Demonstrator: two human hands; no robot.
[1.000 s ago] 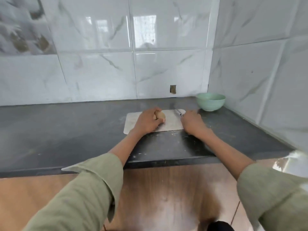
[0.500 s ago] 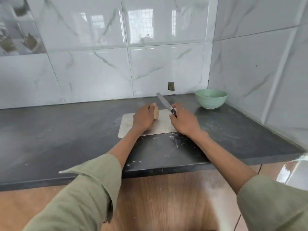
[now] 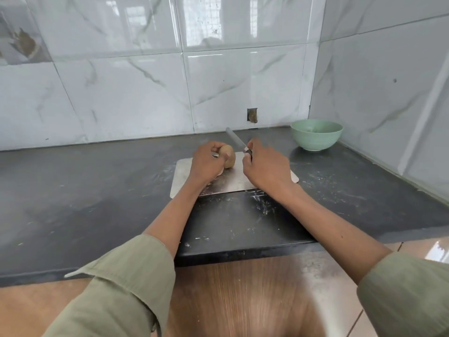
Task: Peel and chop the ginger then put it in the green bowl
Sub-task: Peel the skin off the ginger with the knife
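1. Step in hand: judging by the unbroken tan skin, peeling has not yet begun. The ginger (image 3: 228, 156) sits on the cutting board (image 3: 233, 181), near its far edge, at about 12 o'clock from the person.
2. To do this step well, keep the ginger braced against the board so it cannot roll, set the blade at a shallow angle, and take the skin off in thin strokes directed away from the holding fingers. Turn the piece after each stroke to expose fresh skin.
3. Left hand (image 3: 206, 164): fingers curl around the ginger from its 9 o'clock side, with the thumb pressed on its near face. The hand holds it firmly against the board.
4. Right hand (image 3: 263, 166): fingers are closed narrowly around the dark handle of the knife (image 3: 237, 141). The blade points away toward 11 o'clock, raised above the board, its tip just beyond the ginger. No contact between blade and ginger is visible.
5. The green bowl (image 3: 315, 138) stands on the counter (image 3: 97, 190) at 2 o'clock, well apart from the board, next to the corner wall. Chopped pieces go there later.
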